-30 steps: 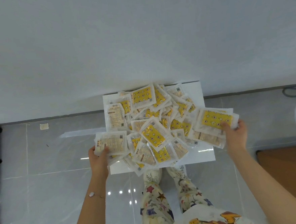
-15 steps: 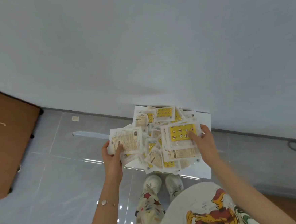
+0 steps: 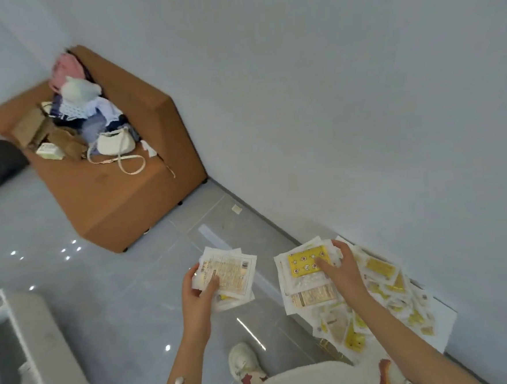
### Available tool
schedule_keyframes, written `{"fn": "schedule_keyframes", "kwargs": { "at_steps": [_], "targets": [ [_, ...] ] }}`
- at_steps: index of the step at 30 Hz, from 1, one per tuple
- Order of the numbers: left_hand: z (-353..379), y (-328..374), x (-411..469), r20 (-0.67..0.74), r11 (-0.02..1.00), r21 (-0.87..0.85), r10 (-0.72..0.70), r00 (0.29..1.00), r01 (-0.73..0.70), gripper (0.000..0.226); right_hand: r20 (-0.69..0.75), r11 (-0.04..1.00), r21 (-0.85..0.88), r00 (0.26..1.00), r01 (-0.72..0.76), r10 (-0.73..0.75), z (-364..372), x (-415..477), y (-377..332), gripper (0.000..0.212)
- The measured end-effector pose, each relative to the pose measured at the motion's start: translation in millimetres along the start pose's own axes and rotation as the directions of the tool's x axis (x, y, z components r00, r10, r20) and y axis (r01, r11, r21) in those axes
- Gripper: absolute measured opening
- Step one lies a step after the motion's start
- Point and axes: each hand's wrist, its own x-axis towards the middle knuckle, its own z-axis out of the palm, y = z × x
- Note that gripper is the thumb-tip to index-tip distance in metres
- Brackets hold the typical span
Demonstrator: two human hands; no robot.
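Note:
A heap of yellow-and-white sealed packets [image 3: 385, 299] lies on a low white board [image 3: 444, 325] by the wall at lower right. My left hand [image 3: 200, 288] grips a small stack of packets [image 3: 231, 274], printed backs up, held over the floor to the left of the heap. My right hand [image 3: 341, 265] holds another stack of packets [image 3: 307, 275] with a yellow-faced one on top, thumb across it, at the heap's left edge.
A brown sofa block [image 3: 119, 183] stands in the corner at upper left, loaded with clothes, a white handbag [image 3: 116, 143] and a small cardboard box. A white box [image 3: 38, 350] sits on the grey tiled floor at lower left. My shoe [image 3: 243, 363] is below my hands.
The view has swung left, bringing the sofa and white box into sight. Both hands lifted their packet stacks off the heap; the left stack now hangs over bare floor.

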Motion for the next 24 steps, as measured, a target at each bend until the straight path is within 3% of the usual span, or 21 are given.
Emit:
{"fn": "schedule_keyframes", "kwargs": {
  "at_steps": [8, 24],
  "targets": [
    [-119.6, 35.9, 24.2, -0.209, 0.989, -0.117, 0.062, 0.976, -0.088, 0.045, 0.277, 0.981, -0.113, 0.953, 0.156, -0.119, 152.6, 4.4, -60.2, 0.050],
    [-311.3, 49.6, 101.8, -0.493, 0.956, -0.274, -0.048, 0.869, -0.103, 0.047, 0.559, 0.973, -0.164, 0.828, 0.164, -0.045, 426.2, 9.6, -109.3, 0.053]
  ]
}}
